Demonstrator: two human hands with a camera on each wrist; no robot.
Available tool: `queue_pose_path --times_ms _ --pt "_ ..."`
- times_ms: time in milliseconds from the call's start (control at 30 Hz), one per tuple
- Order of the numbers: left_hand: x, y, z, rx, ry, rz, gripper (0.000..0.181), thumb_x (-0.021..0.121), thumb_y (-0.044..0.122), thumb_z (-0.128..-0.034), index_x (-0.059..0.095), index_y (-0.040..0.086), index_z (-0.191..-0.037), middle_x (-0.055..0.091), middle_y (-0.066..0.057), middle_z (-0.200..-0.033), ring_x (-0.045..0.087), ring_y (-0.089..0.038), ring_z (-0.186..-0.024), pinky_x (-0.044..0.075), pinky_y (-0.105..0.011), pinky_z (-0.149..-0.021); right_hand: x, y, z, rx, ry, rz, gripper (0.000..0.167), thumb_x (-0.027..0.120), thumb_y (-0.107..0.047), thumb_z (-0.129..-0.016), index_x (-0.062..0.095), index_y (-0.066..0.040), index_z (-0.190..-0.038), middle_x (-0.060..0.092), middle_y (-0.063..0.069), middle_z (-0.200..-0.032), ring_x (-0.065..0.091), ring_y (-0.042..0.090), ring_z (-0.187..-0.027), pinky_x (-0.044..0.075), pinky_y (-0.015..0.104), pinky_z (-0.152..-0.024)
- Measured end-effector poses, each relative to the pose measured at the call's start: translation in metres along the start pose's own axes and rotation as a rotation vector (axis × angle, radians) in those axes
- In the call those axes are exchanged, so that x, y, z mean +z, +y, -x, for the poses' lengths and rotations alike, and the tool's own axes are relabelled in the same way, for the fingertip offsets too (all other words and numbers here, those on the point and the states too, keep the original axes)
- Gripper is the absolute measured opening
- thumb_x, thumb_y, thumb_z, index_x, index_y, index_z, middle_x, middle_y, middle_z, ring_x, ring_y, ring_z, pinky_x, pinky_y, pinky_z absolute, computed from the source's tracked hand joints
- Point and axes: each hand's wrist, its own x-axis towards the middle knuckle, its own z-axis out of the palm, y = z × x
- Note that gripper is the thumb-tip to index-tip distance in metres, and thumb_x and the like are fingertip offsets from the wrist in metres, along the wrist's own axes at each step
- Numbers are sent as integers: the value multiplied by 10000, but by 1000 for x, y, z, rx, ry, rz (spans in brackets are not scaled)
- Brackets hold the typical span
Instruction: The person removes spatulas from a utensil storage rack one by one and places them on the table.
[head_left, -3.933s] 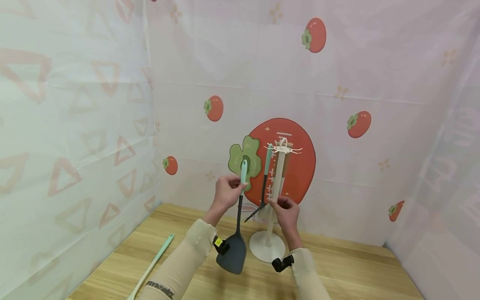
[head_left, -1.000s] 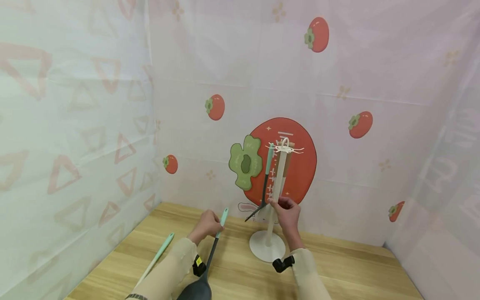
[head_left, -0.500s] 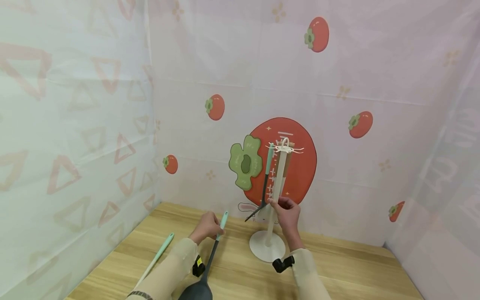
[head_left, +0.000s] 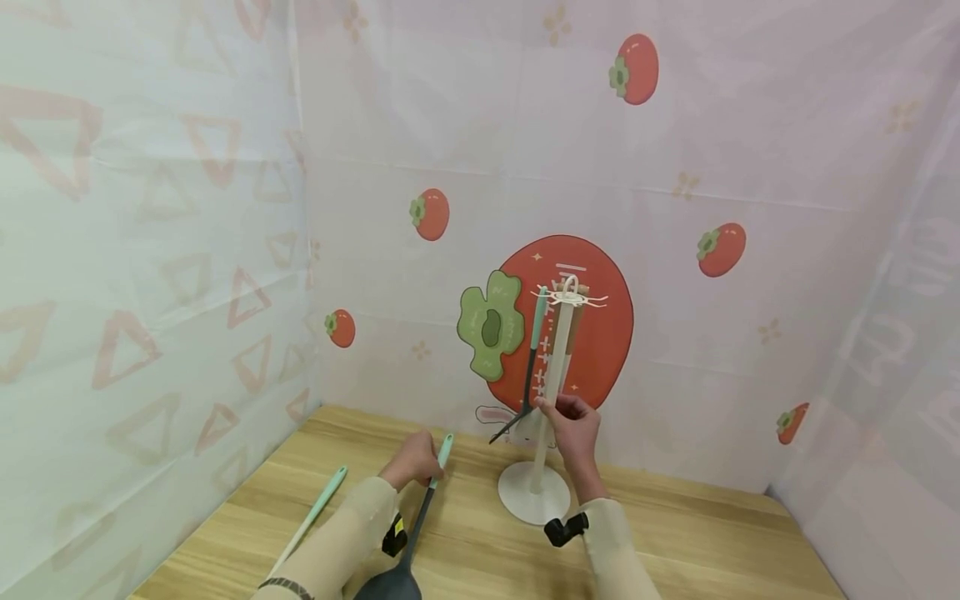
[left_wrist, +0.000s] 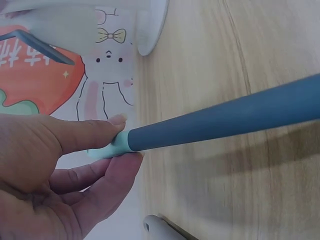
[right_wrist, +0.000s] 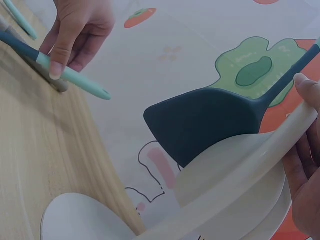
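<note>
With the middle of the head view as clock centre, a mint-handled utensil [head_left: 318, 504] lies on the wooden table [head_left: 675, 542] between 7 and 8 o'clock. Near 7 o'clock, the left hand [head_left: 412, 461] pinches the mint handle of a dark grey spatula [head_left: 420, 525] between thumb and fingers. This spatula slants over the table, its wide head cut by the bottom edge; whether it touches the wood I cannot tell. Towards 5 o'clock, a dark turner [head_left: 536, 333] with mint handle hangs on the white utensil stand [head_left: 557, 358], blade pointing to 7 o'clock. Behind the pole, a brown-handled utensil [head_left: 576, 329] hangs also, partly hidden. The right hand [head_left: 576, 429] holds the pole, thumb on its left side.
</note>
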Motion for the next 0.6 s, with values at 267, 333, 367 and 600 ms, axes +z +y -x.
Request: queue_pose_path --times_ms 267,333,367,600 --pt "2 -3 0 -8 10 -68 410 821 -121 -704 483 65 -564 530 -51 -532 656 -205 -482 576 -283 -502 1 -27 14 -22 -10 23 254 815 -107 -868 713 85 -998 674 42 -830 607 104 -755 545 239 -659" --pt "3 -5 -1 -10 11 -77 444 828 -119 -699 472 80 -523 522 -38 -489 651 -201 -466 572 -284 -494 1 -28 15 -27 -12 22 258 817 -110 -866 711 87 -995 671 32 -822 602 96 -750 538 229 -653" --pt "4 -6 -1 -8 10 -80 454 829 -119 -699 469 85 -512 521 -35 -478 650 -200 -461 572 -285 -493 1 -27 15 -27 -13 21 257 818 -110 -865 712 86 -995 668 27 -819 601 95 -749 537 228 -653" --pt "6 -9 -3 -3 20 -96 472 774 -147 -659 433 118 -469 503 -12 -438 640 -192 -438 564 -284 -477 1 -25 13 -30 -12 8 255 821 -92 -859 707 96 -988 662 26 -809 604 97 -743 540 229 -648"
